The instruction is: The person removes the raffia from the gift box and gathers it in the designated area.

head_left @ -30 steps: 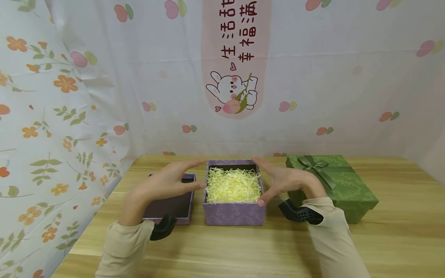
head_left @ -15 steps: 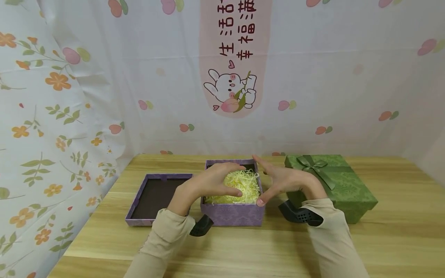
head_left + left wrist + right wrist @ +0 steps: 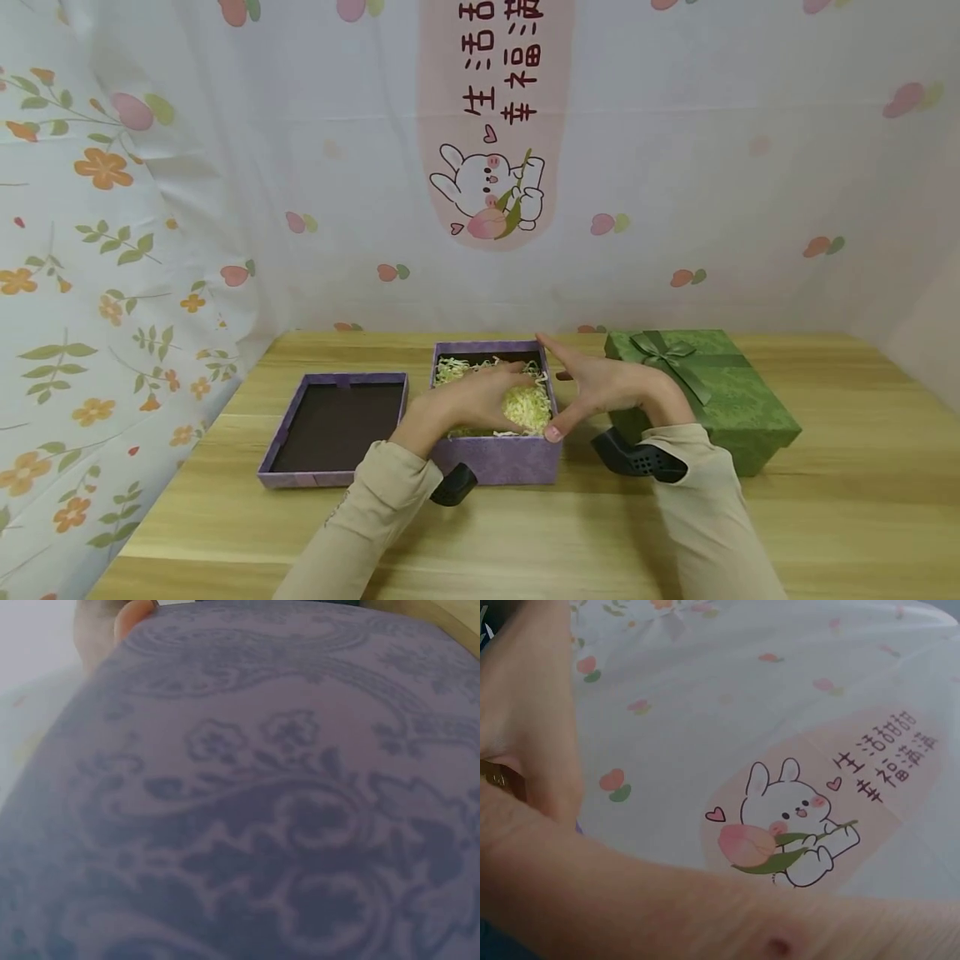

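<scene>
In the head view, a purple patterned gift box (image 3: 495,461) stands lidless, filled with pale yellow shredded paper (image 3: 528,408). My left hand (image 3: 472,400) reaches over its left side and touches the shreds, thumb and fingers apart; some fingertips are hard to see. At the box's right side is my right hand (image 3: 603,387), fingers spread, thumb by the front right corner and forefinger by the back one. The left wrist view is filled by the box's patterned wall (image 3: 240,795), with a fingertip at the top left. My right hand (image 3: 525,712) also shows in the right wrist view.
The purple lid (image 3: 337,427), dark inside facing up, lies left of the box. A green gift box (image 3: 735,400) with a ribbon bow (image 3: 667,348) stands at the right. Behind the wooden table (image 3: 570,542) hangs a printed white cloth (image 3: 337,167).
My left hand has moved right, from beside the box to over the shredded paper, uncovering the lid. The shreds look disturbed. My right hand has stayed at the box's right side.
</scene>
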Motion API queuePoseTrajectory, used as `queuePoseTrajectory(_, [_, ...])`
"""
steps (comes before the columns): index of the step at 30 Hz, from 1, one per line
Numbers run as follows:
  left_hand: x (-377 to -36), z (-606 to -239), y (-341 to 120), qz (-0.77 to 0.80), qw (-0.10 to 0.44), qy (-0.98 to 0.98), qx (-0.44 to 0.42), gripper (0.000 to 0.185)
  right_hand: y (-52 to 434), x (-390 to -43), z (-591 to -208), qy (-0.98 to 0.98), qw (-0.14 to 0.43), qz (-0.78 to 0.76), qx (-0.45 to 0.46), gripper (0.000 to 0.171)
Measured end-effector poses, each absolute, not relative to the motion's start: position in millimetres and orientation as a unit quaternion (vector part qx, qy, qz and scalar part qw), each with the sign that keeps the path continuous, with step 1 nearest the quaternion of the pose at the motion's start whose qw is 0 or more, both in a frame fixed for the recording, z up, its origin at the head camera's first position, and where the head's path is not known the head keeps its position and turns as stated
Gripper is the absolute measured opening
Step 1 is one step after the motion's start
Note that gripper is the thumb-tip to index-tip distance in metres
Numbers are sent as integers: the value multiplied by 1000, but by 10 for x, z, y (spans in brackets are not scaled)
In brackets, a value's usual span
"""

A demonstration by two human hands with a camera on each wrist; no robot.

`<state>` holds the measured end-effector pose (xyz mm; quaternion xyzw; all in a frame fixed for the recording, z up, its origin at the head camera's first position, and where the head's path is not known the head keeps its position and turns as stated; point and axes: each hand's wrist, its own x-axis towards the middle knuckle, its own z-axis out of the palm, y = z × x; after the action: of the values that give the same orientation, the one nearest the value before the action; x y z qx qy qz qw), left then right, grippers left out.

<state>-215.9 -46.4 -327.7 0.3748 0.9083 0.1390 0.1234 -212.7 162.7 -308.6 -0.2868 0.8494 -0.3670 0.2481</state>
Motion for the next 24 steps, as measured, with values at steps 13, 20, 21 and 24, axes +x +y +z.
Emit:
queuePoseTrajectory(13, [-2177,-3392,-482,81,198,916,339,63,1635,-2106,-3105,845,247,-371,-296,125])
queuePoseTrajectory(20, [-2186,-3368,-344,9,249,927,279,65,1631,-2095,-3088,856,240,-365,-277,126])
queuePoseTrajectory(21, [-2186,-3370,-336,1,255,928,270,66,1623,-2095,-3088,856,240,-362,-279,126])
queuePoseTrajectory(24, [-2195,-3387,-307,-7,263,931,255,68,1622,-2092,-3076,860,241,-356,-275,126])
